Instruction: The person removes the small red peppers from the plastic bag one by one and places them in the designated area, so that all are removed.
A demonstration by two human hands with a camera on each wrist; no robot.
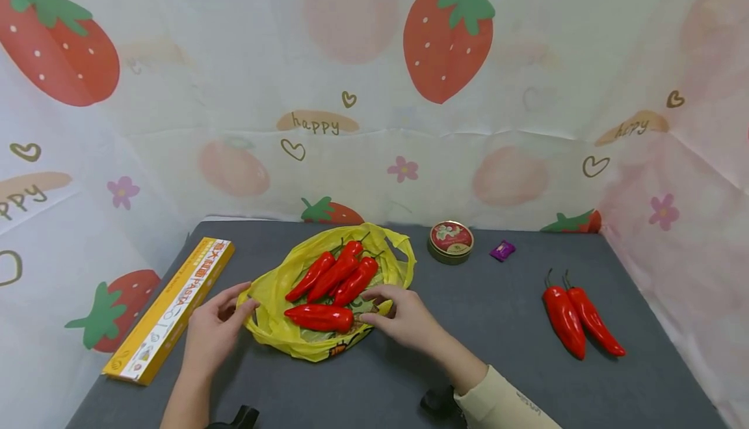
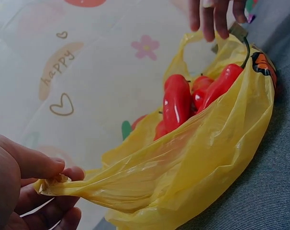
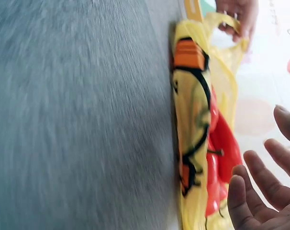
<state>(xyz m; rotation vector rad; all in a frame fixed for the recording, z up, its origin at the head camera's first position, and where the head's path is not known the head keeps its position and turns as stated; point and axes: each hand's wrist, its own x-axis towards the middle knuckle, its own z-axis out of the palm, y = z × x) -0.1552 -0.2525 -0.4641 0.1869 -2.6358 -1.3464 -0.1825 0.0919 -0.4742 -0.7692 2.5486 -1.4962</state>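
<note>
A yellow plastic bag (image 1: 266, 296) lies opened out on the dark grey table, with several glossy red chili peppers (image 1: 336, 277) inside. One pepper (image 1: 318, 318) lies crosswise at the front of the bag. At the bag's left side, my left hand (image 1: 213, 331) pinches a gathered corner of the plastic between thumb and fingers, as the left wrist view shows. My right hand (image 1: 406, 318) hovers over the bag's right side, close to the front pepper. In the right wrist view its fingers (image 3: 262, 177) are spread and loosely bent, holding nothing.
Two more red peppers (image 1: 564, 323) lie on the table (image 1: 486, 325) at the right. A round red-lidded tin (image 1: 450, 242) and a purple wrapped candy (image 1: 502, 251) sit at the back. A yellow pasta box (image 1: 170, 312) lies slanted along the left edge.
</note>
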